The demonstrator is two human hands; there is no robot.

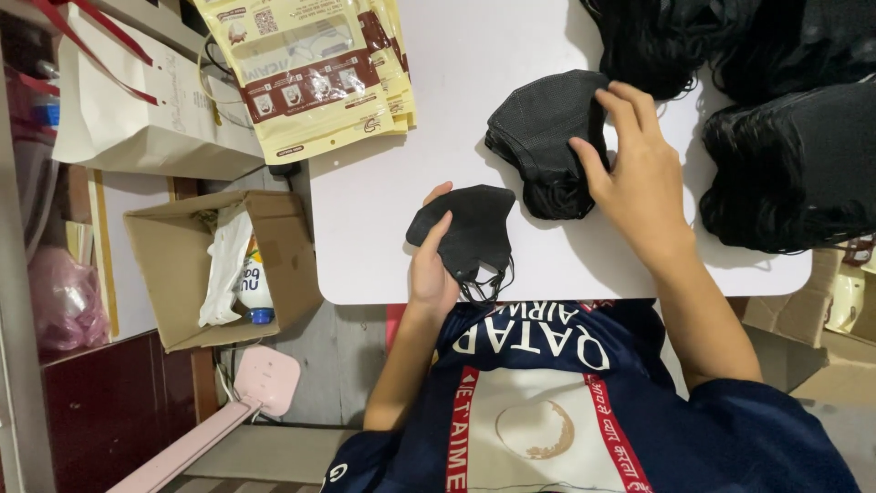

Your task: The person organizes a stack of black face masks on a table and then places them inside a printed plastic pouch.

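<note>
My left hand (431, 265) holds a folded black face mask (467, 228) at the near edge of the white table (383, 228), its ear loops dangling over the edge. My right hand (634, 169) rests on a small stack of black masks (543, 137) in the middle of the table, fingers on the stack's right side. Whether it grips a mask I cannot tell for sure; the fingers press the top one.
Big heaps of black masks (794, 164) fill the table's right and far side. A pile of yellow-brown pouches (310, 73) lies at the far left. Left of the table stand an open cardboard box (219, 265) with a bottle and a white paper bag (137, 100).
</note>
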